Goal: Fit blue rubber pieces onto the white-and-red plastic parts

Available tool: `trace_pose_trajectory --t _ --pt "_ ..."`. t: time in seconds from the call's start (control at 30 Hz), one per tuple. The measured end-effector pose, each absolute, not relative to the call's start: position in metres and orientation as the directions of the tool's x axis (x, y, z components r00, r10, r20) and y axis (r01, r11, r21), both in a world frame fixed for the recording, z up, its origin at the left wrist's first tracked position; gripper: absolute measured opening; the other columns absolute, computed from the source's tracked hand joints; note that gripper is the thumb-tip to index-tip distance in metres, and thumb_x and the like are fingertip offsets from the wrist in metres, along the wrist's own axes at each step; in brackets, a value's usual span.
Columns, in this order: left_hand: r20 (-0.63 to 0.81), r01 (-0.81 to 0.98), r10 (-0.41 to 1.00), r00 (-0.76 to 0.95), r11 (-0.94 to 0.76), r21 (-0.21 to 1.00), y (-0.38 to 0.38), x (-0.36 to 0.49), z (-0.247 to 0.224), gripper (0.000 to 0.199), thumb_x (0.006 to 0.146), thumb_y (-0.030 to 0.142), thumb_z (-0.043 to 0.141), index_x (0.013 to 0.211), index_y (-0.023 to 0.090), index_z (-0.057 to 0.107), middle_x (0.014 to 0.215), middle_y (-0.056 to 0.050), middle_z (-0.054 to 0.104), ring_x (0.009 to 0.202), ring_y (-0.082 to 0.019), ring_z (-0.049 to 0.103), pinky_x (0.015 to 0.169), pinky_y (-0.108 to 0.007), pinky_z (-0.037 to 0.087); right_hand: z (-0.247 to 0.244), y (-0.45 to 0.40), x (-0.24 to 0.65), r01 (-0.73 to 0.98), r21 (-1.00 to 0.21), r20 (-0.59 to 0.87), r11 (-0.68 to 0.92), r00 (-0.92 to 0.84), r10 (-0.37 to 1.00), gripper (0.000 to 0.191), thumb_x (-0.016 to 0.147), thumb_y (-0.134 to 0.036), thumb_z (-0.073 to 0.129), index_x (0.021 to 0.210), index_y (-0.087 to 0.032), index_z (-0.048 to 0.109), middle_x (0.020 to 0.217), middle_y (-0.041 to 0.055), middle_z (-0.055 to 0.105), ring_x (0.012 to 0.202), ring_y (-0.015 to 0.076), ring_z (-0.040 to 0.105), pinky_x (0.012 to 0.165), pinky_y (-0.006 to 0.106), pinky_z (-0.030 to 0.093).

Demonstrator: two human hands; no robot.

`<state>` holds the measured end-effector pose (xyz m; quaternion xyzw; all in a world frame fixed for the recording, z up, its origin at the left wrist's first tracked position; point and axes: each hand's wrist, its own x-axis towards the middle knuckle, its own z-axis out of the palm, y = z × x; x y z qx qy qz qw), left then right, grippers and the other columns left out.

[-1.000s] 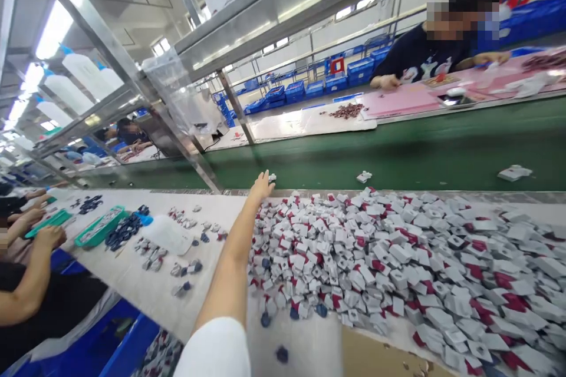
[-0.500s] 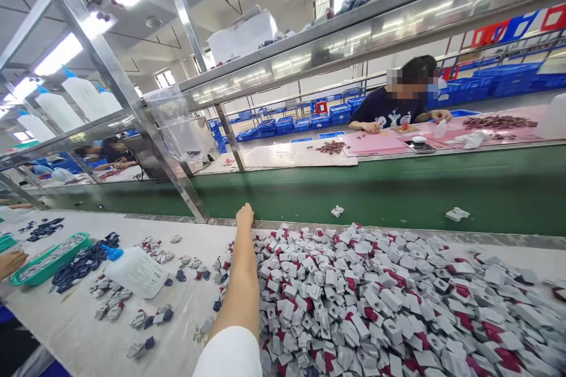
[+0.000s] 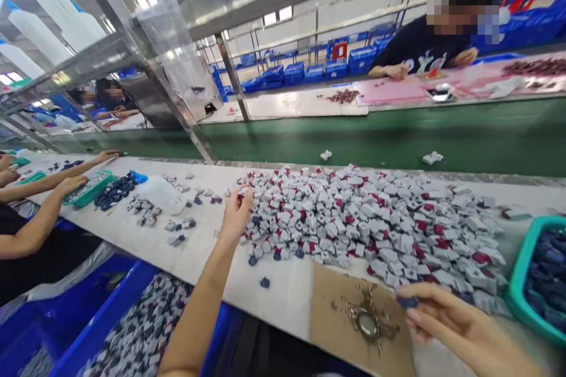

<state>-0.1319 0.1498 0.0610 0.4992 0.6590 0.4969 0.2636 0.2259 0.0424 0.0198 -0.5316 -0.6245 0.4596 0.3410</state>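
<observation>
On my feed the right hand (image 3: 446, 324) pinches a small blue piece (image 3: 407, 302) near the teal tray (image 3: 515, 265), seemingly set within reach, while the left hand (image 3: 234, 218) rests at the pile of white pieces (image 3: 354, 218), its grip unclear

Glossy stainless steel on that rack post (image 3: 232, 76), smooth white plastic on the squeeze bottle (image 3: 161, 194). And there's rough, matt brown cardboard (image 3: 380, 347) against a shiny teal plastic tray (image 3: 515, 271)!

Head-worn view, forward and down toward the hands (image 3: 236, 215)
</observation>
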Motion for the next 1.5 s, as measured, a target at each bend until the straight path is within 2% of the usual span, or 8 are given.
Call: trace_pose_trajectory --t 0.13,0.27,0.53,0.7,0.83,1.0,1.27,1.5 --pt "-0.191 -0.115 0.912 -0.363 0.159 0.980 0.053 -0.095 0.043 0.064 0.068 0.045 0.070 0.125 0.020 0.051 0.068 0.003 0.050 0.054 -0.007 0.043 0.038 -0.014 0.029 0.035 0.040 0.202 0.226 -0.950 -0.285 -0.217 -0.338 0.897 0.042 0.082 -0.056 0.052 0.101 -0.020 0.059 0.058 0.0001 0.054 0.048 0.0137 0.052 0.045 0.024 0.047" --pt "-0.334 -0.282 0.848 -0.412 0.230 0.931 0.005 -0.056 0.015 0.068 0.066 0.044 0.073 0.125 0.020 0.049 0.069 0.003 0.049 0.055 -0.007 0.044 0.037 -0.013 0.033 0.027 0.032 0.194 0.267 -0.949 -0.257 -0.167 -0.349 0.901 0.040 0.085 -0.051 0.050 0.111 -0.022 0.049 0.067 -0.0008 0.052 0.053 0.0116 0.048 0.045 0.021 0.042" --pt "-0.395 -0.348 0.880 -0.263 0.295 0.890 -0.008 -0.018 -0.017 0.063 0.067 0.049 0.071 0.119 0.018 0.052 0.064 0.004 0.052 0.049 -0.006 0.045 0.039 -0.016 0.039 0.018 0.019 0.196 0.418 -0.905 -0.238 -0.079 -0.345 0.908 0.031 0.083 -0.044 0.052 0.100 -0.020 0.060 0.069 0.0032 0.059 0.060 0.0162 0.058 0.052 0.026 0.048" --pt "-0.367 -0.342 0.895 -0.254 0.273 0.899 -0.005 -0.016 -0.015 0.058 0.070 0.047 0.069 0.118 0.021 0.051 0.070 0.003 0.052 0.051 -0.006 0.047 0.040 -0.016 0.042 0.023 0.015 0.193 0.321 -0.945 -0.168 -0.063 -0.311 0.935 0.034 0.085 -0.041 0.049 0.113 -0.023 0.059 0.071 0.0025 0.059 0.055 0.0129 0.055 0.048 0.023 0.047" --pt "-0.334 -0.334 0.923 -0.194 0.258 0.907 -0.004 -0.014 -0.013 0.053 0.073 0.046 0.066 0.118 0.023 0.049 0.079 0.001 0.053 0.058 -0.008 0.050 0.039 -0.016 0.043 0.019 0.013 0.188 0.187 -0.972 -0.176 -0.140 -0.191 0.966 0.025 0.088 -0.044 0.049 0.097 -0.021 0.055 0.053 -0.0034 0.048 0.045 0.0102 0.047 0.041 0.020 0.041" --pt "-0.351 -0.324 0.913 -0.208 0.275 0.905 -0.004 -0.013 -0.019 0.048 0.077 0.046 0.062 0.116 0.021 0.050 0.071 0.002 0.053 0.052 -0.007 0.049 0.043 -0.017 0.045 0.010 0.011 0.189 0.249 -0.939 -0.301 -0.237 -0.260 0.918 0.040 0.079 -0.049 0.061 0.105 -0.019 0.051 0.076 0.0057 0.064 0.069 0.0189 0.063 0.051 0.025 0.051" --pt "-0.382 -0.365 0.893 -0.240 0.281 0.888 -0.002 -0.012 -0.014 0.049 0.072 0.046 0.068 0.111 0.020 0.052 0.068 0.004 0.052 0.053 -0.008 0.050 0.041 -0.016 0.044 -0.001 0.010 0.191 0.634 -0.730 0.057 0.256 -0.317 0.947 0.027 0.091 -0.044 0.045 0.091 -0.021 0.060 0.080 0.0031 0.066 0.068 0.0164 0.062 0.061 0.027 0.050" --pt "-0.443 -0.429 0.879 -0.174 0.338 0.838 -0.005 -0.014 -0.002 0.056 0.067 0.040 0.074 0.115 0.021 0.053 0.106 -0.007 0.063 0.076 -0.013 0.063 0.053 -0.020 0.053 -0.016 0.012 0.194 0.726 -0.563 0.056 0.395 -0.443 0.895 0.034 0.096 -0.044 0.032 0.084 -0.021 0.054 0.074 0.0043 0.061 0.063 0.0168 0.060 0.054 0.026 0.045"
